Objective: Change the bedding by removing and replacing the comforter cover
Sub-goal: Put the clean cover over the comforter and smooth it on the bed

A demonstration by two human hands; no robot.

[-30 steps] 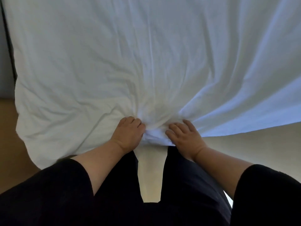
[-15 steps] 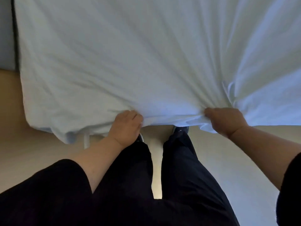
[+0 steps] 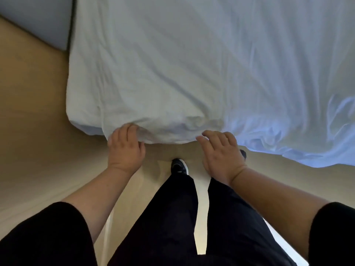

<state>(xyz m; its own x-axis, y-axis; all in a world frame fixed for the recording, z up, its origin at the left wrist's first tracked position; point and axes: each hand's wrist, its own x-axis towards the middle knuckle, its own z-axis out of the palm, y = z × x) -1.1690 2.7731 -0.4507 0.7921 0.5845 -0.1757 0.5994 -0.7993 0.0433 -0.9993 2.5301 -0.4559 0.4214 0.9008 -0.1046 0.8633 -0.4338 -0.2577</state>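
The fingers (image 3: 125,129) of the left hand (image 3: 124,148) are curled over the hanging near edge of the white comforter cover (image 3: 172,64), close to its near-left corner, so that a fold of cloth appears to be gripped; the thumb is hidden beneath the fabric. The fingers (image 3: 211,136) of the right hand (image 3: 221,152) are straight and slightly spread, their tips touching or just short of the same edge further right; nothing is pinched by them. Both forearms are bare, with dark sleeves at the bottom of the view.

The cover is spread wrinkled across the bed, its near edge draped over the bed's near side, bunched between the hands and more crumpled toward the near-right. Dark trousers and a dark shoe (image 3: 179,167) are seen on the tan floor (image 3: 34,112) just below that edge.

The step in hand is judged to be the handling of the cover's near edge, whether for removal or for fitting cannot be told. For the next move, a firm grip by the right hand beside the left would be called for, then an even pull along the edge.
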